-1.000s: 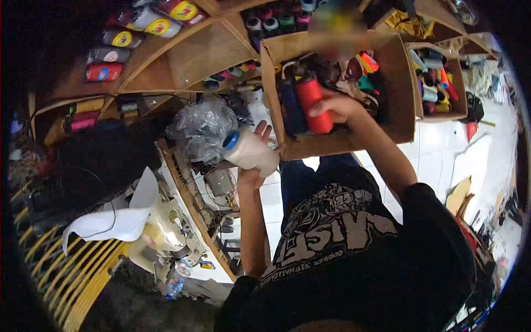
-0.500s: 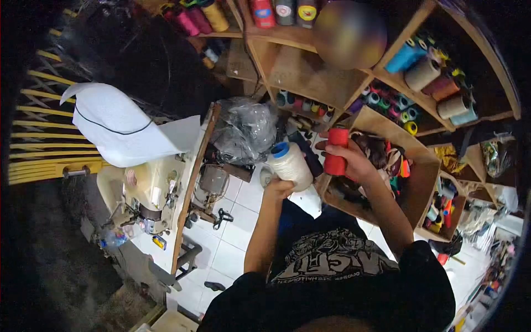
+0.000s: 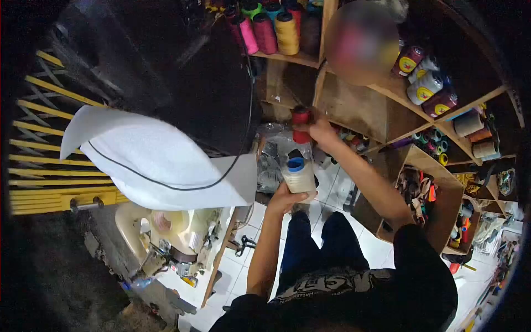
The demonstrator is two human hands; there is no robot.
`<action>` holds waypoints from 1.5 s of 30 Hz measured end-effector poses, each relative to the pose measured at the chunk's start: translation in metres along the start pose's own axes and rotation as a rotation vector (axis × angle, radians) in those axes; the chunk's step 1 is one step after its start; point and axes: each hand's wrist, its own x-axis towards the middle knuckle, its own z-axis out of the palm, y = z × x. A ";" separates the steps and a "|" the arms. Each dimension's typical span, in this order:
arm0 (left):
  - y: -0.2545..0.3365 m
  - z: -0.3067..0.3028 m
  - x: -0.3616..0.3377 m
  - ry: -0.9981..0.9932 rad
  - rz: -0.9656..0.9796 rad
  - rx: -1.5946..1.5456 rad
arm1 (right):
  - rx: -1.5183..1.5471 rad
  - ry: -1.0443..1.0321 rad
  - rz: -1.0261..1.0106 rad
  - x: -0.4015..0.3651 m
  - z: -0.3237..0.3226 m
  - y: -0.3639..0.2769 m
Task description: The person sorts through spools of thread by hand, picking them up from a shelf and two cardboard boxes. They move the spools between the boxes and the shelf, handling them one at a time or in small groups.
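Observation:
My left hand (image 3: pixel 287 200) is closed around the lower part of a large cone of cream thread (image 3: pixel 300 181) with a blue top, held upright in front of my legs. Farther forward, my right hand (image 3: pixel 322 133) grips a red thread spool (image 3: pixel 301 125) from its right side; the fingers are slightly blurred. The red spool is just above a clear plastic bag (image 3: pixel 276 152), near the low wooden shelf. The two spools are apart from each other.
To the left stands a sewing machine (image 3: pixel 168 227) on a table, with a white sheet (image 3: pixel 149 152) above it. Wooden shelves hold several thread spools (image 3: pixel 285 33). A wooden box (image 3: pixel 442 207) with fabric scraps is at the right. A yellow folding gate (image 3: pixel 61 200) borders the left.
My right hand has carried the red spool forward and left, away from the scrap box. The cream cone has stayed in my left hand. My view has turned, bringing more of the upper shelves in.

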 end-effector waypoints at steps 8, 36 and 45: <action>-0.014 -0.030 0.073 0.074 0.274 0.111 | -0.156 0.175 -0.455 0.221 0.035 0.086; -0.102 -0.146 0.091 0.182 0.250 0.102 | -0.695 0.812 -0.506 0.461 0.055 0.156; -0.098 -0.132 0.092 0.256 0.285 0.032 | -0.735 0.583 -0.481 0.389 0.051 0.132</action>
